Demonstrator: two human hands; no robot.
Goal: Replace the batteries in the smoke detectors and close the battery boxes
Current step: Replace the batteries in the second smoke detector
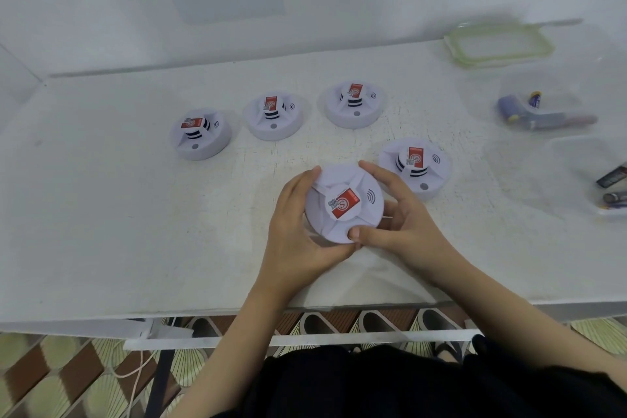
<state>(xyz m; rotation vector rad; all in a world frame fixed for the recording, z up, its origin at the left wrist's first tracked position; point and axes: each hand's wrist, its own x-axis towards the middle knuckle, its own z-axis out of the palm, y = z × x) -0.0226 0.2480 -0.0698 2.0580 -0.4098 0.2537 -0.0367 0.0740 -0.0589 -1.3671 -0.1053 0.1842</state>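
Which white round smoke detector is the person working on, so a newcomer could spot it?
Look at the white table with white round smoke detectors. The held detector is nearest its front edge. Unlike the four others, it is gripped between the left hand and right hand.

White smoke detector (344,204), red label (345,204)

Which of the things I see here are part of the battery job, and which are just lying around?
Part of the job:
held smoke detector, gripped by left hand and right hand
four other detectors
batteries on the right

Lying about:
green-rimmed lid
cable under the table
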